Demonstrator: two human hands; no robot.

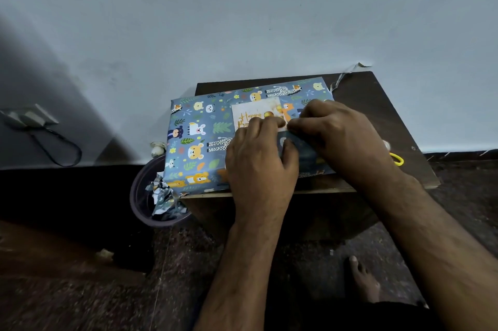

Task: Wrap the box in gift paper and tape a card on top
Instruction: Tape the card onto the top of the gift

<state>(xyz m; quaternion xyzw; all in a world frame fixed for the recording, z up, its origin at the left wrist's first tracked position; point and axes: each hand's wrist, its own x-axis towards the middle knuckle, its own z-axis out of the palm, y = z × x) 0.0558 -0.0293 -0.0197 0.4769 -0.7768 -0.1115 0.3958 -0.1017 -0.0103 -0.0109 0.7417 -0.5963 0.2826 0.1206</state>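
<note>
The wrapped box (204, 142) lay flat on the small dark desk (377, 104), covering most of its top and overhanging its left edge. Its gift paper was already closed all round, so by my reading the step in hand was fixing the card (256, 115), which sat face up on the box's top, right of its centre.

The left hand (258, 158) rested over the near edge of the card with fingers curled, fingertips pressing at the card's lower edge. The right hand (342, 136) lay just to the right of it, fingers curled and apparently pinching something small at the card's lower right corner; whether that was a strip of tape I could not tell, as the fingers hid it.

To do this well, the left hand would best hold the card still while the right laid the tape half on card, half on paper, then rubbed it down from the middle outward so no bubble or lifted corner remained.

The box's long axis ran left to right, tilted slightly so its right end sat farther back. The card's long side followed it, its gold lettering reading upright toward the person.

Beside the box's near left corner, a bowl (140, 196) held crumpled paper scraps (164, 196).
</note>
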